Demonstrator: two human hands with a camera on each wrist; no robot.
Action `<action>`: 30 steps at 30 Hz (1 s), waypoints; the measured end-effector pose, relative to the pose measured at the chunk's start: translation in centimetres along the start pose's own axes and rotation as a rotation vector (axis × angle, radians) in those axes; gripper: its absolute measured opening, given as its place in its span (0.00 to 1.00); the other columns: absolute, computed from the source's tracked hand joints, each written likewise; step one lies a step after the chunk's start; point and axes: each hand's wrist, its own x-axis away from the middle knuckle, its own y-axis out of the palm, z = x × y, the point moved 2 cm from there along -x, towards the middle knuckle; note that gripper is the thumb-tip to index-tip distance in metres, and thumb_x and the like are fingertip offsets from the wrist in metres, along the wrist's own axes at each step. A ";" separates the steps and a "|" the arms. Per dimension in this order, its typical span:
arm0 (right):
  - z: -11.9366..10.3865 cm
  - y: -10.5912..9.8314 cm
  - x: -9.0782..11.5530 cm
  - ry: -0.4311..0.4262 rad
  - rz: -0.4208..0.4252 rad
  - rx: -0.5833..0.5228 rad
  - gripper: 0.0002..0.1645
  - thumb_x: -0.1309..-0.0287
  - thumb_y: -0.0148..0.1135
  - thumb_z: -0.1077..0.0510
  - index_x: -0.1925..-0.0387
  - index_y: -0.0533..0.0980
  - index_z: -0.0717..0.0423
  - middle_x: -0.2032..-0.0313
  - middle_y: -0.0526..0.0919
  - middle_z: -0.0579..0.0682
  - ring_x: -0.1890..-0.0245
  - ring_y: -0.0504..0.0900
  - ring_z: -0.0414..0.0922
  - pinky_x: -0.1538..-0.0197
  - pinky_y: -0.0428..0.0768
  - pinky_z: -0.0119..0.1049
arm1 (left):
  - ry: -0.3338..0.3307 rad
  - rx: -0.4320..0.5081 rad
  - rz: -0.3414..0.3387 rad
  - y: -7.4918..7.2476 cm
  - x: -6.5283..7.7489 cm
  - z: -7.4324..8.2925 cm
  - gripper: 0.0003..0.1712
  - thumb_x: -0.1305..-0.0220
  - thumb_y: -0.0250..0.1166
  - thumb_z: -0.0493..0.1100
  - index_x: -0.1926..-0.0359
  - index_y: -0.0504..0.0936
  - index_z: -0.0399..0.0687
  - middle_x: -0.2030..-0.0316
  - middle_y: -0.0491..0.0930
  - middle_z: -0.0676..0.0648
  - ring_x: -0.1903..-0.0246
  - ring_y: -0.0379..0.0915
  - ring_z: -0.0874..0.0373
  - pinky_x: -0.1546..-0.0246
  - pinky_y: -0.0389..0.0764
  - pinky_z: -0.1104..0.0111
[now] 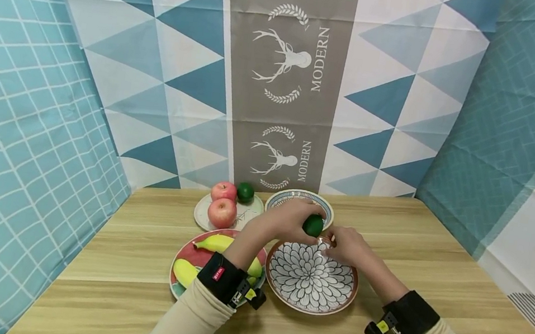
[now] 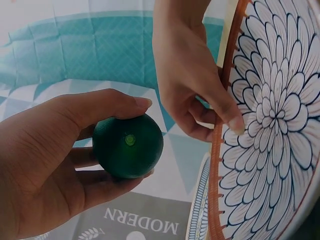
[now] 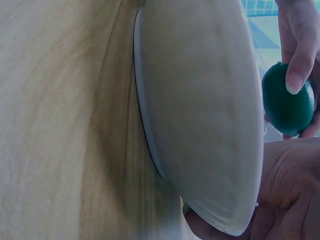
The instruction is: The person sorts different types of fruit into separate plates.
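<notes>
Your left hand pinches the green fruit between thumb and fingertips, near the far rim of the patterned plate and apart from it. Your right hand grips that rim, thumb on the upper face, fingertips beneath. Note 2 likely faults: the glossy, round fruit may slip if your pinch loosens, perhaps dropping into the bowl behind; uneven lifting at the rim could tip the plate.
</notes>
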 end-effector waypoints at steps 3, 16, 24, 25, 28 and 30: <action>-0.1 0.1 0.1 0.011 -0.007 -0.007 0.14 0.43 0.78 0.60 0.61 0.79 0.56 0.72 0.77 0.48 0.70 0.74 0.47 0.67 0.74 0.40 | 0.003 0.005 0.003 0.2 0.3 0.4 0.33 0.39 0.78 0.49 0.34 0.81 0.49 0.40 0.80 0.48 0.48 0.75 0.58 0.56 0.77 0.74; 0.2 0.0 -0.2 0.018 -0.028 -0.001 0.16 0.43 0.79 0.59 0.62 0.77 0.56 0.70 0.77 0.49 0.69 0.75 0.48 0.66 0.74 0.41 | 0.042 0.041 -0.006 1.3 1.2 1.3 0.29 0.41 0.80 0.49 0.39 0.83 0.53 0.49 0.80 0.52 0.55 0.75 0.62 0.60 0.78 0.76; 0.3 0.0 -0.2 0.033 -0.048 -0.017 0.15 0.45 0.78 0.62 0.63 0.77 0.55 0.70 0.77 0.49 0.69 0.75 0.47 0.66 0.74 0.40 | 0.039 0.042 -0.044 2.0 1.3 1.8 0.30 0.40 0.79 0.50 0.38 0.82 0.50 0.49 0.78 0.52 0.58 0.75 0.62 0.62 0.77 0.76; 0.3 0.0 -0.2 0.032 -0.049 -0.017 0.15 0.45 0.78 0.62 0.62 0.77 0.55 0.69 0.77 0.49 0.68 0.75 0.47 0.66 0.75 0.40 | 0.040 0.038 -0.046 2.1 1.3 1.9 0.30 0.40 0.79 0.50 0.38 0.82 0.50 0.49 0.78 0.52 0.58 0.75 0.62 0.62 0.77 0.77; 0.4 -0.1 -0.3 0.033 -0.056 -0.020 0.14 0.44 0.77 0.62 0.61 0.77 0.55 0.68 0.78 0.49 0.67 0.75 0.47 0.66 0.76 0.40 | 0.046 0.035 -0.053 2.1 1.4 2.0 0.30 0.39 0.79 0.50 0.38 0.83 0.51 0.49 0.78 0.52 0.58 0.75 0.62 0.62 0.77 0.77; 0.5 -0.1 -0.4 0.027 -0.058 -0.022 0.14 0.43 0.77 0.61 0.59 0.78 0.56 0.68 0.78 0.49 0.67 0.75 0.47 0.65 0.76 0.40 | 0.047 0.037 -0.056 2.0 1.4 2.1 0.29 0.39 0.79 0.50 0.39 0.83 0.51 0.49 0.78 0.52 0.58 0.75 0.62 0.62 0.77 0.77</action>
